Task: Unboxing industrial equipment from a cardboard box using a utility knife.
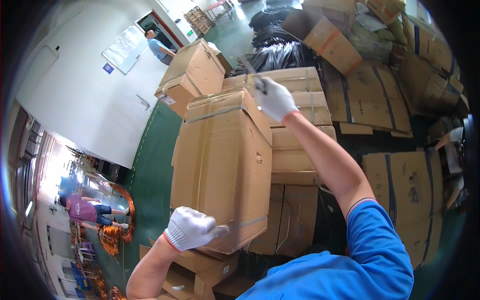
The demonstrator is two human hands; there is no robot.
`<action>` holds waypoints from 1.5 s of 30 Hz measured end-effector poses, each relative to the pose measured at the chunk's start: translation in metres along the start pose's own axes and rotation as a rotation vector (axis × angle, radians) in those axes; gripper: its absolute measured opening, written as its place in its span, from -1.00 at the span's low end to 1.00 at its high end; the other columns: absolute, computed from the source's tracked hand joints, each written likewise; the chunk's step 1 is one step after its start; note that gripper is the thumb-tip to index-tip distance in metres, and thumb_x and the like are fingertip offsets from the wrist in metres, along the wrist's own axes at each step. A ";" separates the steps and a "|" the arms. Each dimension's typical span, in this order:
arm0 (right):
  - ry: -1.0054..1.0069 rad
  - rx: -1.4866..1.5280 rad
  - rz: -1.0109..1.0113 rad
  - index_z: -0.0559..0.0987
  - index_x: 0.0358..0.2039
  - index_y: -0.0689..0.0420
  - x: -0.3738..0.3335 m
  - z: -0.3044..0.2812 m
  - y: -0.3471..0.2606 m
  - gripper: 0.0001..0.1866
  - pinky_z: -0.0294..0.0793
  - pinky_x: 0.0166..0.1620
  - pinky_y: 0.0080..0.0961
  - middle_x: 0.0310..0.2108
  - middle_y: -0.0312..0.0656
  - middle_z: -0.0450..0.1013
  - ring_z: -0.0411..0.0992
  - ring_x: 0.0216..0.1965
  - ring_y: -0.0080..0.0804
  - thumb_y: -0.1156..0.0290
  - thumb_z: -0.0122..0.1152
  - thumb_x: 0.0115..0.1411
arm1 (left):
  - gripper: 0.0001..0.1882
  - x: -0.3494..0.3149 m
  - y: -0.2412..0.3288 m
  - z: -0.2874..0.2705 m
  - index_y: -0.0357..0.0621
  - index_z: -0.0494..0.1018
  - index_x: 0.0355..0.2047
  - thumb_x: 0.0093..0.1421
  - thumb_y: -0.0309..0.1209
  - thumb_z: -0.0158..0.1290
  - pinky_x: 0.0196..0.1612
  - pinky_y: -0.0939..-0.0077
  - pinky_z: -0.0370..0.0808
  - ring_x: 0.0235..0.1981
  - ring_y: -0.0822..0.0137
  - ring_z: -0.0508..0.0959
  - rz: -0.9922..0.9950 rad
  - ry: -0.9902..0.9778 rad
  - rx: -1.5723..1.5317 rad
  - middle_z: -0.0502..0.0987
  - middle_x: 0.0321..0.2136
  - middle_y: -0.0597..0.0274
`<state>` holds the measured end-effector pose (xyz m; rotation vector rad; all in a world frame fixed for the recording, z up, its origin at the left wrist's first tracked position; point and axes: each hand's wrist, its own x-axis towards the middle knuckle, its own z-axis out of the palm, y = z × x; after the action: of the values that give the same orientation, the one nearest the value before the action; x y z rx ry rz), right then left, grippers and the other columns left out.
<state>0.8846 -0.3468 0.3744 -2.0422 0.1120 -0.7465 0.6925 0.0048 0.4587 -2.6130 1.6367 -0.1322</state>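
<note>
A tall brown cardboard carton [220, 155] stands in front of me, with tape down its face and a grey strap [215, 116] round its upper end. Another strap [250, 222] crosses near its lower end. My left hand [190, 229], in a white knit glove, is curled against the carton's lower left part beside that strap. What lies under its fingers is hidden. My right hand [277, 101], gloved too, is raised past the carton's upper right corner. It is closed round the dark handle of a knife [259, 84], whose thin grey blade is blurred.
More strapped cartons [302, 150] are stacked behind and to the right. A further carton [192, 75] stands far left of them. Black coiled material [277, 40] lies at the back. An open carton [200, 272] sits low in front. Two people [159, 47] are in the distance; another's arm [445, 140] shows far right.
</note>
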 end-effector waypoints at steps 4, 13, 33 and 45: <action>-0.429 -0.357 -0.279 0.75 -0.22 0.12 0.013 0.051 -0.093 -0.65 0.62 -0.03 -0.05 -0.20 0.14 0.65 0.63 -0.14 0.15 0.17 0.12 0.25 | -0.38 -0.032 0.005 0.021 0.06 0.31 -0.83 0.15 0.07 0.34 -0.66 0.28 0.38 -0.79 0.15 0.46 -0.011 0.085 -0.032 0.33 -0.86 0.24; -0.695 -0.846 -0.145 0.76 -0.10 0.18 -0.023 0.106 -0.168 -0.63 0.68 -0.05 -0.13 -0.06 0.09 0.67 0.67 -0.04 0.03 0.42 0.20 0.10 | -0.53 -0.092 -0.017 0.067 0.07 0.39 -0.76 0.03 0.02 0.32 -0.61 0.28 0.44 -0.73 0.21 0.55 0.057 0.131 -0.076 0.43 -0.81 0.27; -0.831 0.246 0.507 0.70 -0.38 0.13 -0.264 -0.033 -0.133 -0.67 0.44 -0.42 -0.51 -0.57 -0.38 0.50 0.42 -0.56 -0.61 0.09 0.39 0.22 | -0.62 -0.236 0.005 0.174 0.15 0.67 -0.48 0.26 0.07 0.10 -0.46 0.07 0.56 -0.56 0.06 0.69 -0.047 -0.504 0.035 0.66 -0.60 0.16; -0.606 0.236 0.540 0.69 -0.28 0.23 -0.402 -0.087 -0.113 -0.59 0.53 -0.21 -0.19 -0.44 0.04 0.61 0.59 -0.37 -0.05 0.07 0.28 0.23 | -0.59 -0.233 0.020 0.229 0.13 0.73 -0.43 0.16 0.16 0.18 -0.36 0.07 0.59 -0.53 -0.01 0.67 0.229 -0.620 -0.126 0.65 -0.60 0.14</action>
<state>0.4874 -0.2034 0.3119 -1.8049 0.2039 0.1930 0.5970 0.2058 0.2186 -2.1792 1.7036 0.7312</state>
